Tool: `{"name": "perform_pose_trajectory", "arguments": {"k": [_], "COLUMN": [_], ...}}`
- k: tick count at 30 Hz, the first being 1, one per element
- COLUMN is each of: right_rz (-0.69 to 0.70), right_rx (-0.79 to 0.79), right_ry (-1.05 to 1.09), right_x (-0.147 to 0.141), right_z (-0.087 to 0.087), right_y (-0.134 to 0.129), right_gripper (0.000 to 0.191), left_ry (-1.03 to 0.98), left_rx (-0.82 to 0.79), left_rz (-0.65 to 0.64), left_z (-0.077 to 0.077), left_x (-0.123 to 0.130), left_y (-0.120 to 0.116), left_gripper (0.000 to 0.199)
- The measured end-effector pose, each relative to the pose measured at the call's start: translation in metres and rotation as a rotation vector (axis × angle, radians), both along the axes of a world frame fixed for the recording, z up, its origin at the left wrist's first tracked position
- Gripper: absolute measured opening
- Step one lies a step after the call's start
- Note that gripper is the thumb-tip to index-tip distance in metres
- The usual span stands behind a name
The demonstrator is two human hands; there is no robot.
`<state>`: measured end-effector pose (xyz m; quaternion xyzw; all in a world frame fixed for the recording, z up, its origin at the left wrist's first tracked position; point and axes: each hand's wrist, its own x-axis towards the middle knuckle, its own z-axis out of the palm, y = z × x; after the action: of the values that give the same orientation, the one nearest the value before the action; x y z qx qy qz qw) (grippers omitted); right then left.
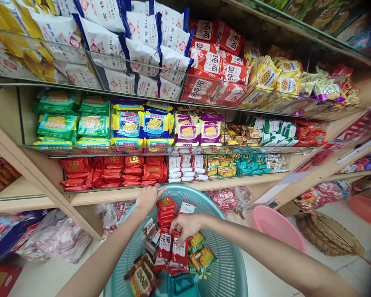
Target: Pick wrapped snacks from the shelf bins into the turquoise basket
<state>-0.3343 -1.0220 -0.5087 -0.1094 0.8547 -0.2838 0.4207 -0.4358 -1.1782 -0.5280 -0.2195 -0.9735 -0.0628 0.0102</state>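
Observation:
A large teal plastic basket (pixel 235 247) stands below the shelves, with snack packets lying in it. My left hand (pixel 148 199) is closed over the basket's far rim. Inside the basket, my right hand (pixel 185 226) has its fingers around the top of red-and-white packets (pixel 178 252); another such packet lies right beside them. Behind my right hand is a stack of red packets (pixel 166 208). Orange-and-green packets (pixel 203 259) sit to the right, brown packets (pixel 142 276) to the lower left, and a teal packet (pixel 183 285) at the near side.
Glass-fronted shelves hold white-and-blue packets (pixel 144 53), green biscuit packs (pixel 58 123) and red packets (pixel 77 171). To the right on the floor are a pink basin (pixel 278 227) and a woven basket (pixel 330 237). Plastic bags (pixel 55 235) lie at the lower left.

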Motion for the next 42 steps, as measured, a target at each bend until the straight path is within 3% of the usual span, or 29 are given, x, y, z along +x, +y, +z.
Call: {"name": "perform_pose_trajectory", "arguments": {"k": [7,14,21,28,32,36,42], "right_rz": [0.176,0.161,0.214,0.204,0.173,0.111,-0.248], "right_rx": [0.212,0.379,0.420,0.426,0.399,0.332,0.193], "right_ry": [0.261,0.389,0.474,0.611,0.640,0.684,0.803], "right_x": [0.002,0.015,0.030,0.041,0.044,0.050,0.079], "right_z": [0.002,0.008,0.020,0.009,0.004,0.012,0.034], "right_y": [-0.009,-0.018,-0.026,-0.025,-0.025,-0.018,0.026], "right_gripper": [0.059,0.055,0.046,0.046,0.044,0.039,0.037], "left_ry": [0.057,0.065,0.044,0.027,0.023,0.018,0.025], "left_rx": [-0.041,-0.053,-0.053,-0.055,-0.061,-0.075,-0.116], "left_rz": [-0.022,-0.033,-0.020,-0.008,-0.008,-0.010,-0.015], "left_z": [-0.002,0.001,0.003,0.005,0.007,0.008,0.009], "left_x": [0.000,0.000,0.002,0.002,0.003,0.003,0.001], "left_y": [0.000,0.000,-0.001,0.000,0.000,-0.001,-0.001], "left_gripper": [0.056,0.058,0.060,0.056,0.055,0.054,0.055]}}
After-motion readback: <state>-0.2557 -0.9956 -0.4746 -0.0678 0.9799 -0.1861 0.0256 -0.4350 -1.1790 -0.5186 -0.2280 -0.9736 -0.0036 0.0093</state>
